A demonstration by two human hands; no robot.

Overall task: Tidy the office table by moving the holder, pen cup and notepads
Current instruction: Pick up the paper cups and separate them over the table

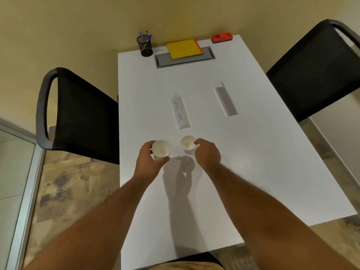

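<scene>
My left hand point(151, 159) grips a white paper cup point(162, 149) near the middle of the white table point(253, 172). My right hand point(207, 152) holds a second white paper cup point(187, 143) just beside it. At the table's far end stand a black mesh pen cup point(145, 46) with pens, a yellow notepad stack point(184, 48) with an orange pad beneath, and a red holder point(222, 37) at the far right corner.
Two folded white paper signs lie ahead of my hands: one reading "CHECK-IN" point(180, 112) and a blank one point(226, 99). A grey cable tray point(167, 62) sits under the notepads. Black mesh chairs flank the table, left point(81, 114) and right point(315, 73).
</scene>
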